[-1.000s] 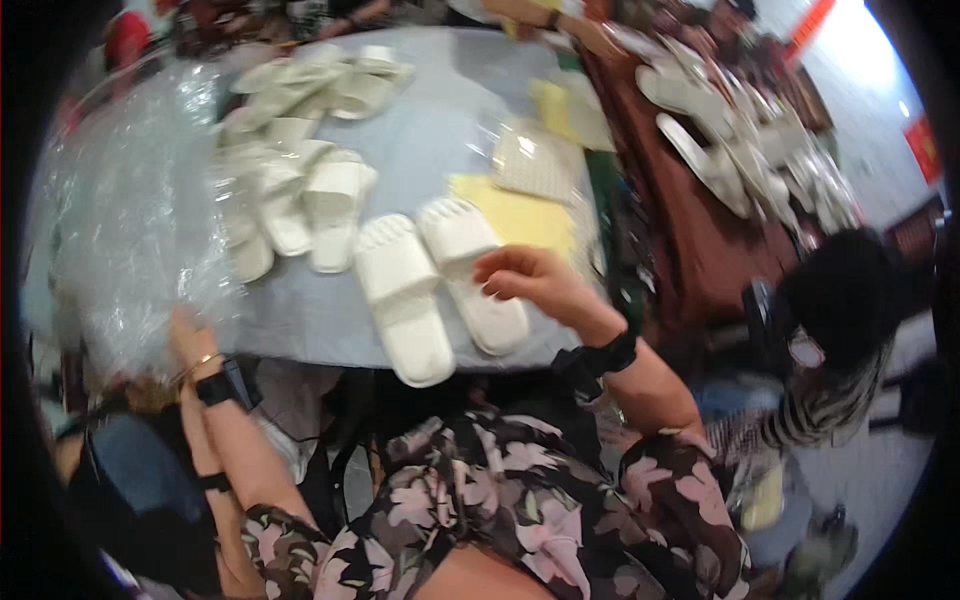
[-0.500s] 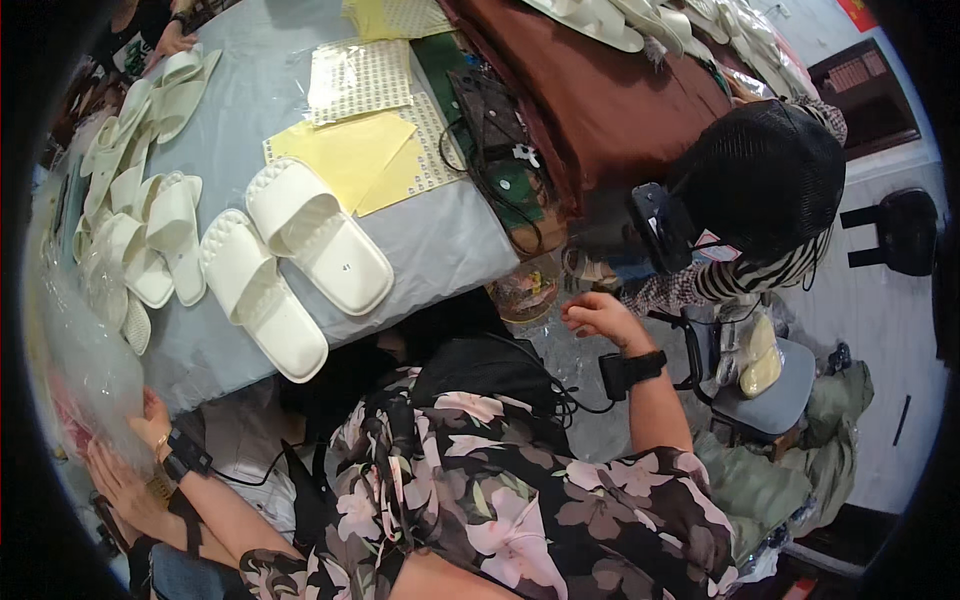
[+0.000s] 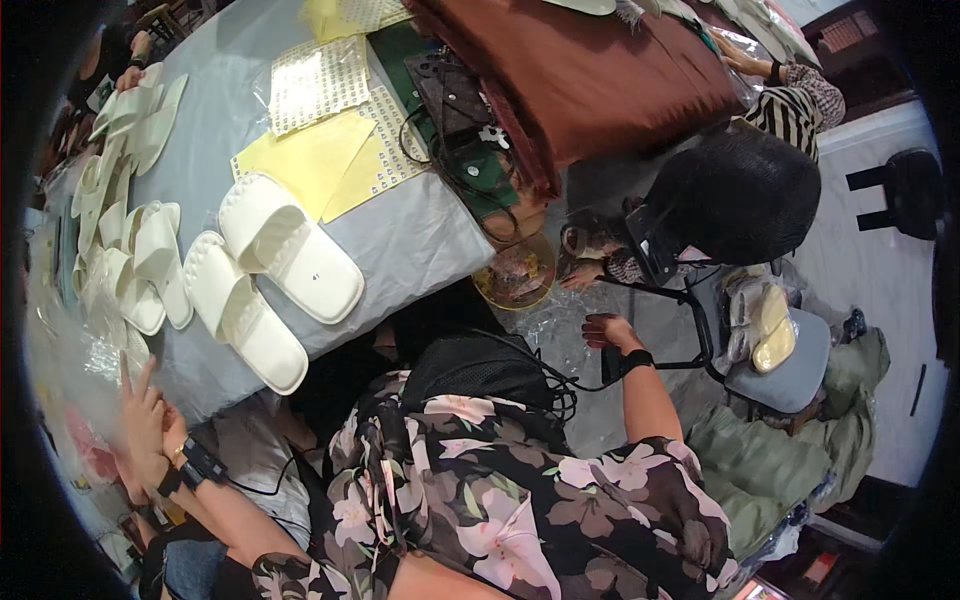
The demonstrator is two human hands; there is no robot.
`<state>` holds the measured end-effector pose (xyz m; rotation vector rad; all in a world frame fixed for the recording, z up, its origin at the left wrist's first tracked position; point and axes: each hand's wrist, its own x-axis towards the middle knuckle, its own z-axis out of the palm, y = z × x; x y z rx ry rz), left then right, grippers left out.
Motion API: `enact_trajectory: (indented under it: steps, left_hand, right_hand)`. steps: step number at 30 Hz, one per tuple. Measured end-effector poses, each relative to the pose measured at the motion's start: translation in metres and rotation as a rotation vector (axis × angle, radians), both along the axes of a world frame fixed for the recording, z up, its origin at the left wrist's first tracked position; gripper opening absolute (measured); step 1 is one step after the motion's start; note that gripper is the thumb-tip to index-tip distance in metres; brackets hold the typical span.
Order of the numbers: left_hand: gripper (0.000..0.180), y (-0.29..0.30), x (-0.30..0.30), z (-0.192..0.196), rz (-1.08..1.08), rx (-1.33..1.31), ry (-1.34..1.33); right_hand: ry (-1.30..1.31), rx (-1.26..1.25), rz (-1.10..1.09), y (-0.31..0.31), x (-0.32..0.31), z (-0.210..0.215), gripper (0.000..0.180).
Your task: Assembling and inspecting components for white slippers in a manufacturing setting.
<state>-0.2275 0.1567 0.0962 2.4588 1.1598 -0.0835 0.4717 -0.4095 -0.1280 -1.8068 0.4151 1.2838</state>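
At the lower left, my left hand [image 3: 174, 432] is by the table edge, close to a clear plastic bag [image 3: 80, 345]. Another person's spread hand [image 3: 145, 415] overlaps it, so I cannot see whether it holds anything. My right hand [image 3: 608, 331] hangs over the floor right of the table, fingers loosely apart and holding nothing. Nearest on the table lies a pair of white slippers, one left slipper [image 3: 245, 320] and one right slipper [image 3: 295, 255], side by side with toes away from me.
Yellow sticker sheets [image 3: 300, 155] lie beyond the slippers; more white slippers [image 3: 160, 260] line the left. Brown cloth [image 3: 610, 90] covers a stack at the back. A person in a black cap [image 3: 740, 200] bends at the right, near a grey chair [image 3: 790, 375] with bagged slippers [image 3: 773, 330].
My right hand has dropped slightly and its fingers have loosened. The other person's hand at left has risen across mine. The capped person's arm now shows reaching over the brown cloth.
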Motion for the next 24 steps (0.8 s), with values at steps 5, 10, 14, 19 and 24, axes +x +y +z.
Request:
enact_trajectory:
  steps: [5,10,14,19,24]
  left_hand:
    - [0.039,-0.025,-0.001,-0.069,0.923,-0.286,-1.216]
    - [0.044,-0.074,-0.004,-0.106,1.297,-0.550,-1.841]
    - [0.037,-0.094,0.031,-0.081,1.083,-0.641,-1.864]
    - [0.033,-0.099,0.080,-0.031,0.887,-0.657,-1.821]
    - [0.037,-0.100,0.108,-0.003,0.842,-0.620,-1.812]
  right_hand:
    - [-0.042,0.000,-0.074,-0.020,0.002,-0.023,0.049]
    - [-0.259,-0.321,-0.048,-0.013,0.016,-0.007,0.075]
    - [-0.507,-0.161,-0.200,0.022,0.022,0.017,0.107]
    - [-0.958,-0.081,-0.988,0.049,0.082,0.080,0.082]
    - [-1.383,0.170,-0.803,0.044,0.106,0.180,0.024]
